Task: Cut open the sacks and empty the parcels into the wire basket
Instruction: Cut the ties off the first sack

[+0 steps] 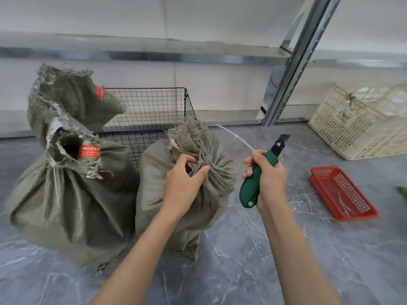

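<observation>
Grey-green woven sack (152, 183) on the floor beneath the left hand (182, 183), gathered neck bunched in that fist. Green-handled utility knife (251, 190), blade extended, clenched in the right hand (268, 175) along with a thin white tie strip (236, 136), held apart from the sack. Black wire basket (154, 106) just beyond the left hand; two further sacks with red tags (70, 194) to its left. Probable hazards: bare blade swung near the left fingers; parcels spilt short of the basket if tipped one-handed.

Left hand (184, 188), right hand (268, 176) (fingers (255, 156) curled)
</observation>
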A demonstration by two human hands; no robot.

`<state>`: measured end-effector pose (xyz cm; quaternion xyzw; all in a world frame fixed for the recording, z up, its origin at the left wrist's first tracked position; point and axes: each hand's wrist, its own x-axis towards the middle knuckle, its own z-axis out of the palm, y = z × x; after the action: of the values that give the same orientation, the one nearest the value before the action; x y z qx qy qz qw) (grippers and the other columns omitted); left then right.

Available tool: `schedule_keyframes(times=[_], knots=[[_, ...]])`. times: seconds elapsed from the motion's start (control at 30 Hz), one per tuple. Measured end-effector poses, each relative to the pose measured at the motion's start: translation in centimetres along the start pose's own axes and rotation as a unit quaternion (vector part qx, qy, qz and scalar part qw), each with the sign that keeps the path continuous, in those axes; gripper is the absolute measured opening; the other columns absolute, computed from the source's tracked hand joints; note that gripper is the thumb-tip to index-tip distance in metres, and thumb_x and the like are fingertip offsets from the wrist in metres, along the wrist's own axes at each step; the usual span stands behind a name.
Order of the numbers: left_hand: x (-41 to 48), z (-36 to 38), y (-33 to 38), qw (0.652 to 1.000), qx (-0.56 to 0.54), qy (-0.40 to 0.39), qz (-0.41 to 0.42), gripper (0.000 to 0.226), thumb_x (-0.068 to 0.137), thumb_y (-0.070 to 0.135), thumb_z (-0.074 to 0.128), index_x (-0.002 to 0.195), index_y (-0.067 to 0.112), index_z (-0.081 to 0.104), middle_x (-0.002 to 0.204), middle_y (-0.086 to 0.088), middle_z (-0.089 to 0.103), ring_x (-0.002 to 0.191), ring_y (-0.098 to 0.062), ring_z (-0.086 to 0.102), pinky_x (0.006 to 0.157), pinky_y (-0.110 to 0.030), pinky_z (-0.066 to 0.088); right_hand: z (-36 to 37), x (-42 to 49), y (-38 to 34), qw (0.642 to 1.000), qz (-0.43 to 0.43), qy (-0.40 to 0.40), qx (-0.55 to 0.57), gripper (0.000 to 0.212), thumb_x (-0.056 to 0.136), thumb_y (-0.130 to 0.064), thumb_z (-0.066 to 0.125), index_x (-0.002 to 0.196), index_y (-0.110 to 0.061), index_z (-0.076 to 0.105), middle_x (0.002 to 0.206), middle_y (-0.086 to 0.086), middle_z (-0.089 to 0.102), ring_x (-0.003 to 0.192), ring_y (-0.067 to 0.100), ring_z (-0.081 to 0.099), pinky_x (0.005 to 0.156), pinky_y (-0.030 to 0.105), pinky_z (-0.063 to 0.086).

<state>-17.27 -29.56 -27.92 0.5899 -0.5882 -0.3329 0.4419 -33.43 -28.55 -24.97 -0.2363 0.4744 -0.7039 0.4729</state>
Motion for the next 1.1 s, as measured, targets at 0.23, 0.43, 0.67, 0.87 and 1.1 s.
schedule_keyframes(times=[0.23,0.43,0.67,0.87,1.1], knots=[[-1.9,6.0,1.2,0.993,0.064,-0.06,0.074,0.017,0.088,0.035,0.061,0.097,0.021,0.055,0.059,0.001,0.052,0.051,-0.011,0.046,0.053,-0.034,0.04,-7.5,0.9,0.9,0.986,0.049,0.15,0.056,0.017,0.093,-0.005,0.054,0.078,-0.012,0.053,0.054,0.0,0.061,0.038,0.01,0.047,0.042,0.019,0.044],[-4.2,12.4,1.4,0.991,0.048,-0.109,0.067,0.006,0.086,0.02,0.061,0.09,0.016,0.057,0.052,0.006,0.048,0.043,-0.008,0.04,0.044,-0.022,0.028,-15.7,1.4,2.3,0.962,0.063,0.261,0.058,0.015,0.092,-0.004,0.054,0.079,-0.013,0.052,0.058,0.003,0.059,0.038,0.011,0.047,0.043,0.021,0.043],[-5.4,17.5,1.4,0.985,0.067,-0.138,0.078,0.01,0.085,0.019,0.059,0.094,0.015,0.057,0.055,-0.002,0.054,0.047,-0.015,0.043,0.048,-0.035,0.034,-23.4,1.2,7.4,0.914,0.154,0.375,-0.007,0.013,0.092,-0.001,0.051,0.08,-0.006,0.049,0.066,0.012,0.058,0.034,0.013,0.046,0.04,0.023,0.043],[-6.1,20.1,1.6,0.98,0.093,-0.156,0.079,0.012,0.086,0.022,0.059,0.096,0.015,0.057,0.062,-0.002,0.059,0.053,-0.02,0.051,0.052,-0.035,0.039,-26.3,1.5,10.5,0.886,0.211,0.412,-0.029,0.01,0.091,0.002,0.05,0.081,-0.001,0.051,0.063,0.016,0.057,0.037,0.018,0.045,0.038,0.023,0.042],[-5.6,20.3,1.7,0.981,0.096,-0.15,0.081,0.011,0.087,0.022,0.058,0.097,0.017,0.056,0.057,0.0,0.053,0.046,-0.016,0.043,0.048,-0.031,0.032,-27.1,2.1,11.2,0.892,0.225,0.393,-0.014,0.022,0.092,0.001,0.051,0.11,-0.009,0.045,0.069,0.02,0.063,0.041,0.021,0.044,0.045,0.029,0.043]])
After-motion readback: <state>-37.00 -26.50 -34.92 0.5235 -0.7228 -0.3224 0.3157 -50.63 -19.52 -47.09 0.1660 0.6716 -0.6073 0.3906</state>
